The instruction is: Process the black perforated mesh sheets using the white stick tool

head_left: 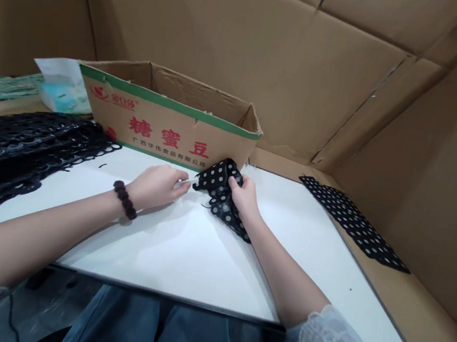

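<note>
My right hand (246, 197) is closed on a piece of black fabric with white polka dots (222, 190), bunched up near the front of the cardboard box. The fabric's lower end hangs down to the white tabletop. Just left of it, my left hand (160, 186) pinches a thin white strip (187, 180) between thumb and fingers. The far end of this strip meets the fabric's left edge; whether it passes inside, I cannot tell. A dark hair tie sits round my left wrist.
An open cardboard box (166, 126) with red lettering stands behind my hands. Black scalloped fabric (9, 154) is piled at the left, near a tissue pack (64, 90) and green strands (2, 89). Another polka-dot piece (350, 222) lies flat at the right. Cardboard walls surround the white table (179, 261).
</note>
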Available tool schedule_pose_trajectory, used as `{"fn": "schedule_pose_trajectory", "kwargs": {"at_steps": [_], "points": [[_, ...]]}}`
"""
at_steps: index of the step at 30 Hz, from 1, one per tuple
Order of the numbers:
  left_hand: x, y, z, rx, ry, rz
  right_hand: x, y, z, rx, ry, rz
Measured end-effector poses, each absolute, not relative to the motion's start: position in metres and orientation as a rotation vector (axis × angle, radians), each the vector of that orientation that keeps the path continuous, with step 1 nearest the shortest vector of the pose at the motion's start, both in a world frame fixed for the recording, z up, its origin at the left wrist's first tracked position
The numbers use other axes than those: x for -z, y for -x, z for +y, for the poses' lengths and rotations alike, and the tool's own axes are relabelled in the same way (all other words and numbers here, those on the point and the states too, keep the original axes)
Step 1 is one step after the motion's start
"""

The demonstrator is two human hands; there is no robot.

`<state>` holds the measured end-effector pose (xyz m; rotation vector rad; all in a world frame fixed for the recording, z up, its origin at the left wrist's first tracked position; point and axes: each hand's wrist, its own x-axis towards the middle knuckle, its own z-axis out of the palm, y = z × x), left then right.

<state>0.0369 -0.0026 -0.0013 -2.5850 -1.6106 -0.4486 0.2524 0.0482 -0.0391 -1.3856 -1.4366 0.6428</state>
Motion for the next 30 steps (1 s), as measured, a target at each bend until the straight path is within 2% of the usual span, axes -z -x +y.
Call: {"fn": "schedule_pose_trajectory", "kwargs": {"at_steps": [6,13,24,30], "points": [[0.01,-0.043,-0.008,0.37,2.72,-1.435,0.028,-0.234,0.031,-0.715,1.251,-1.516],[0.007,-0.038,-0.007,0.556,2.411,-1.668,0.017,-0.228,0.02,-0.99,1.086,-1.611],[-0.008,-0.03,0.003,0.54,2.651,-1.713,0.008,-0.243,0.02,-1.315,1.195,-1.747],[-0.012,-0.022,0.007,0.424,2.839,-1.724,-0.002,-0.255,0.022,-1.312,1.378,-1.731]]}}
